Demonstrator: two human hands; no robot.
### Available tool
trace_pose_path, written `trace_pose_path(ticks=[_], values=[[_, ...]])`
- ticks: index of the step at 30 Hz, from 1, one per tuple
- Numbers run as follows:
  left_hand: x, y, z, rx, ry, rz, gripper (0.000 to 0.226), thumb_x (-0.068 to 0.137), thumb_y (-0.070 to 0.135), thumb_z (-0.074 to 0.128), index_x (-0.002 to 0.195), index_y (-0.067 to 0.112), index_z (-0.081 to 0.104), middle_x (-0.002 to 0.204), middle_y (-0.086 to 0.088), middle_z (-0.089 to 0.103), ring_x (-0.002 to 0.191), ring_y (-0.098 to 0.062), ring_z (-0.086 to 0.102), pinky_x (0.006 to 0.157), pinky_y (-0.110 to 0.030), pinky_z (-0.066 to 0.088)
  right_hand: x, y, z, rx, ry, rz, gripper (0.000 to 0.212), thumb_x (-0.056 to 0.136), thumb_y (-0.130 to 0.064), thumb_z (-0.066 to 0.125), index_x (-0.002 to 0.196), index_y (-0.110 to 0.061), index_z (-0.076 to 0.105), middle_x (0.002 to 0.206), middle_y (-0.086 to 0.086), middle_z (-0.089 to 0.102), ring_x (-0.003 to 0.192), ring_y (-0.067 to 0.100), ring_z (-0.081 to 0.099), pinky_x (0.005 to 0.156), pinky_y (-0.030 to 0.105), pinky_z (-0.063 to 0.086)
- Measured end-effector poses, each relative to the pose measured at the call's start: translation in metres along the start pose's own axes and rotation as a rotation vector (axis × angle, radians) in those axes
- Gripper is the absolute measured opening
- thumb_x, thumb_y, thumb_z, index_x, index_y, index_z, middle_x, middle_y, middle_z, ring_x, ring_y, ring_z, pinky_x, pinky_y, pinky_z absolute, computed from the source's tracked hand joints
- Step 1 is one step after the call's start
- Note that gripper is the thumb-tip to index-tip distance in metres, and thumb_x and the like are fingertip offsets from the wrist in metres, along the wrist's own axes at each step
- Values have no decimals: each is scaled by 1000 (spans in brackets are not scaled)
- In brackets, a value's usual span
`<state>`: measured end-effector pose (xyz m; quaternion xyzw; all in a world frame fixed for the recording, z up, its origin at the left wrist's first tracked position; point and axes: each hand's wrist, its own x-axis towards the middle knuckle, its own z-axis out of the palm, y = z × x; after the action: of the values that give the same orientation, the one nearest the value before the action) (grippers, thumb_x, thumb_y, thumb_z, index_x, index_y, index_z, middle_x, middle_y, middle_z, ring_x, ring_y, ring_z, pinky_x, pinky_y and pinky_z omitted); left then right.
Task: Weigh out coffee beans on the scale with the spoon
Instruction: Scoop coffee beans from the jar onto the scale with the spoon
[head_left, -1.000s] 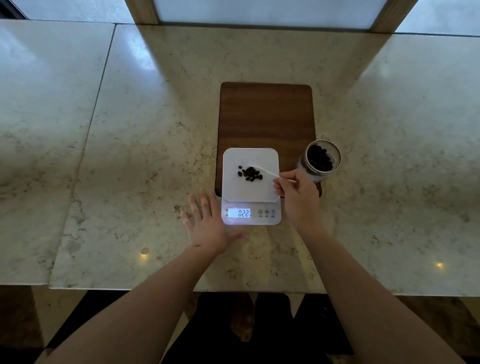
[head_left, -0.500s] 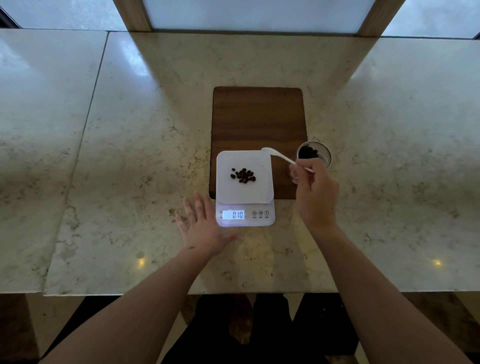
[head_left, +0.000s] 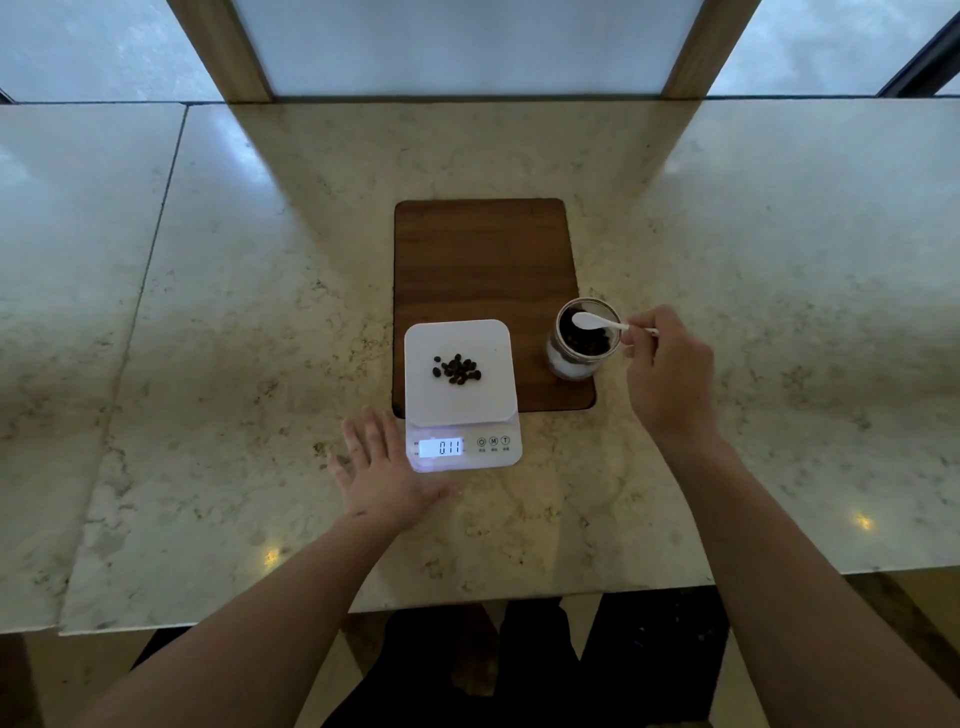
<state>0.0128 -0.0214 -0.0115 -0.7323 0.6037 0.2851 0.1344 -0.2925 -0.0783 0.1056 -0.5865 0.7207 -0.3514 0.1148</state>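
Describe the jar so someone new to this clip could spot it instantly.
Find the dark wooden board in the middle of the marble counter. The jar stands on its near right corner, right of the white scale. It is the only glass container, holding dark beans, with a white spoon at its mouth.

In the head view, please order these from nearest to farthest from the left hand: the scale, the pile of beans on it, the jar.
From the left hand:
1. Scale, just right of the fingers, at the counter's near side.
2. Pile of beans, on the scale's platform, farther back.
3. Jar, on the wooden board's right edge, by the right hand.
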Motion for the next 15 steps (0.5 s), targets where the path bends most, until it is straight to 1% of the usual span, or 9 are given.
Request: trace_pose_path(ticks=[3,7,9,13,15], values=[[2,0,0,14,-17,-10,147,36,106,5,145,15,-33,158,-12,-33,140,-37,-36,113,-65,-12,6,5,-3,-64,-13,-32,9,96,-9,54,95,-9,62,74,10,69,64,27,62,56,37,50],[2,0,1,18,-23,-4,149,36,106,8,145,14,-34,158,-13,-33,140,-38,-36,113,-65,-12,14,5,-6,-258,-37,-156,7,95,-8,55,90,-9,59,64,7,58,54,26,50,50,31,38],[1,-1,1,14,-8,-1,149,38,106,12,146,14,-32,158,-13,-31,141,-37,-35,113,-65,-12,18,5,-6,-334,-53,-190,9,94,-6,55,87,-10,58,61,4,52,53,25,46,49,29,32],[-1,-4,2,-20,12,19,149,38,107,12,148,16,-29,159,-10,-32,140,-32,-39,114,-63,-14,26,8,-5,-402,-76,-211,20,83,7,60,82,-12,57,57,-7,35,51,20,39,45,22,19],[-2,-4,2,-36,14,21,149,36,107,12,149,17,-28,159,-8,-31,140,-31,-38,114,-62,-14,29,11,-3,-417,-117,-211,24,80,10,61,81,-14,55,58,-8,34,51,20,39,45,22,18]])
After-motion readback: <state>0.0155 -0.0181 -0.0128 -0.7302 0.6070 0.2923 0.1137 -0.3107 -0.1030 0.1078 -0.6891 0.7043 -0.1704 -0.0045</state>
